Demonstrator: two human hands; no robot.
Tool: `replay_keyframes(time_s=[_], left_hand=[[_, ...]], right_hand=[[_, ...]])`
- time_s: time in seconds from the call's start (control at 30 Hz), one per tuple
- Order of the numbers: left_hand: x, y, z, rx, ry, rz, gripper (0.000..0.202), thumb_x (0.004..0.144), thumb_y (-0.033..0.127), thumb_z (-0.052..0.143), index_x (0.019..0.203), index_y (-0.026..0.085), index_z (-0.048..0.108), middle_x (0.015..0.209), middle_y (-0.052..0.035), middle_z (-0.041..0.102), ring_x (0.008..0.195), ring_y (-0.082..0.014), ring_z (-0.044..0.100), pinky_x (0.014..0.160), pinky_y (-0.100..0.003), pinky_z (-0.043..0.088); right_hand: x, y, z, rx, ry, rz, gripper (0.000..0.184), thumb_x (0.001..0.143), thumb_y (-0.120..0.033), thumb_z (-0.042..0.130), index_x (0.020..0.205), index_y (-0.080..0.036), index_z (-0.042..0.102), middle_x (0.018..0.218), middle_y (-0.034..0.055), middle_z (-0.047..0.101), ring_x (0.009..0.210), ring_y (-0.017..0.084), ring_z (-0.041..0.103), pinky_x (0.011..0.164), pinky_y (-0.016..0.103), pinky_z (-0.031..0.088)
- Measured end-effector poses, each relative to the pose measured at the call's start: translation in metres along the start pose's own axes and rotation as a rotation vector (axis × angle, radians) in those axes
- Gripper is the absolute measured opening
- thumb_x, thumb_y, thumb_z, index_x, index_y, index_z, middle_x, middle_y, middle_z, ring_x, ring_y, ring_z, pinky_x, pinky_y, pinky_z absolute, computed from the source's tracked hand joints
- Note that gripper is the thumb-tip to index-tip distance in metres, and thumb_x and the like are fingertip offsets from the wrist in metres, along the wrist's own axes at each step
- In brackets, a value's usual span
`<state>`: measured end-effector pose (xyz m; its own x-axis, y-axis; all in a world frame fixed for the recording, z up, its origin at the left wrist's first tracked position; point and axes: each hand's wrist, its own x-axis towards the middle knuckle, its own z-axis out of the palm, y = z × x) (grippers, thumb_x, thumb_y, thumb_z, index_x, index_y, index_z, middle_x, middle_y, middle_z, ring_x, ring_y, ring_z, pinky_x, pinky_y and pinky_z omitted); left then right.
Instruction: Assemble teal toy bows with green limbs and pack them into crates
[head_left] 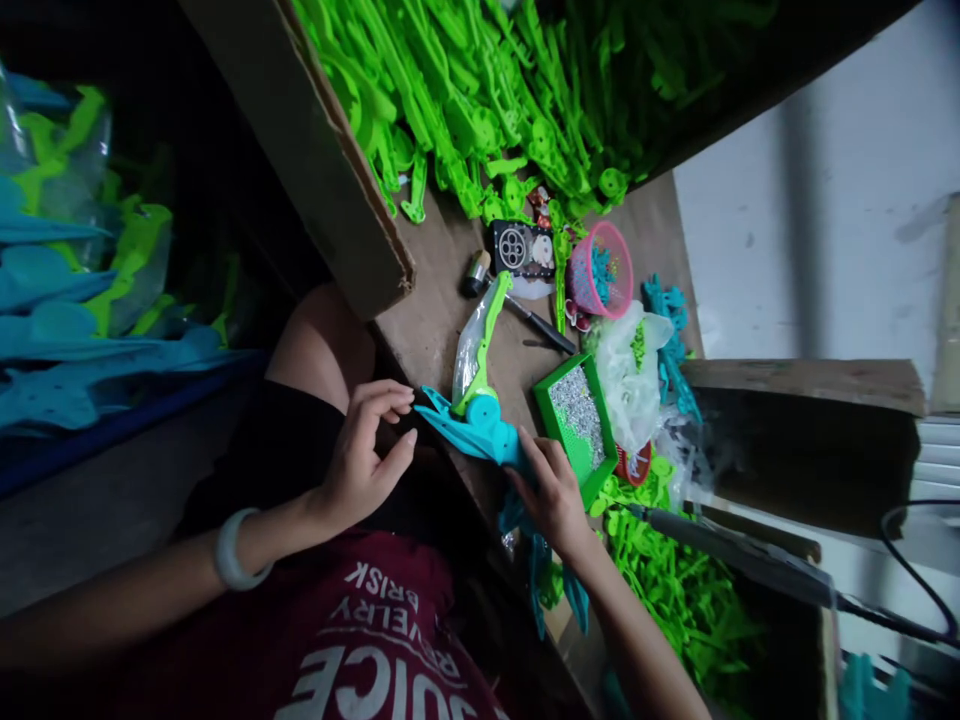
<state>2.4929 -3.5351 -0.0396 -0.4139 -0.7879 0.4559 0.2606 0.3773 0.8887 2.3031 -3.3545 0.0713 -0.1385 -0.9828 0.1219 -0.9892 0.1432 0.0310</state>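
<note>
My right hand (553,492) is closed around the near end of a blue plastic piece (484,432). A lime-green arm (489,335) with a clear, curved plastic sheet stands out from this piece at a round blue joint. Just left of its pointed blue tip is my left hand (373,440), with fingers bent and thumb apart, holding nothing. Right of the piece lies a green tray (545,400) of small silvery metal parts. Above it a screwdriver (544,325) rests on the cardboard-covered worktop (442,320).
A large carton (345,170) of lime-green parts stands at the top. Nearby are a pink basket (626,270), a clear plastic bag (630,385) and blue parts (667,320). More green parts (660,570) and a corded power screwdriver (735,545) are lower right. Blue-green pieces (97,290) fill the left.
</note>
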Motion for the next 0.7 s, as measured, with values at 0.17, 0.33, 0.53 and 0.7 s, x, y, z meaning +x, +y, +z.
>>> replay_keyframes(time_s=[0.17,0.33,0.53,0.7], left_hand=[[-0.001,-0.003,-0.004,-0.023,-0.064,0.024,0.049,0.087,0.006,0.061,0.134,0.017,0.049,0.129,-0.013,0.053,0.106,-0.0184,0.06,0.083,-0.031,0.057],[0.009,-0.004,-0.007,0.073,-0.105,0.167,0.058,0.085,0.003,0.06,0.139,0.019,0.046,0.133,-0.0134,0.058,0.11,-0.0206,0.064,0.086,-0.033,0.061],[0.019,-0.006,-0.011,0.045,-0.22,0.19,0.055,0.084,0.0,0.06,0.136,0.014,0.048,0.127,-0.014,0.064,0.118,-0.0213,0.064,0.094,-0.033,0.061],[0.021,-0.006,-0.013,0.031,-0.221,0.128,0.054,0.084,0.002,0.061,0.135,0.016,0.048,0.129,-0.014,0.062,0.118,-0.0222,0.064,0.092,-0.036,0.063]], right_hand=[[-0.003,-0.003,-0.01,-0.007,-0.001,0.019,0.072,0.096,-0.019,0.061,0.16,-0.024,0.027,0.11,0.0131,0.058,0.098,0.024,0.063,0.079,0.036,0.061],[-0.004,-0.005,-0.012,-0.038,-0.04,0.053,0.073,0.096,-0.019,0.061,0.16,-0.024,0.027,0.108,0.0138,0.06,0.095,0.025,0.064,0.076,0.037,0.061],[-0.007,-0.002,-0.011,0.045,-0.096,0.074,0.073,0.095,-0.018,0.062,0.16,-0.022,0.029,0.109,0.0147,0.061,0.097,0.026,0.063,0.079,0.039,0.061],[-0.009,-0.001,-0.017,0.039,-0.07,0.071,0.074,0.092,-0.015,0.064,0.159,-0.02,0.031,0.109,0.0154,0.06,0.098,0.026,0.062,0.078,0.039,0.061]])
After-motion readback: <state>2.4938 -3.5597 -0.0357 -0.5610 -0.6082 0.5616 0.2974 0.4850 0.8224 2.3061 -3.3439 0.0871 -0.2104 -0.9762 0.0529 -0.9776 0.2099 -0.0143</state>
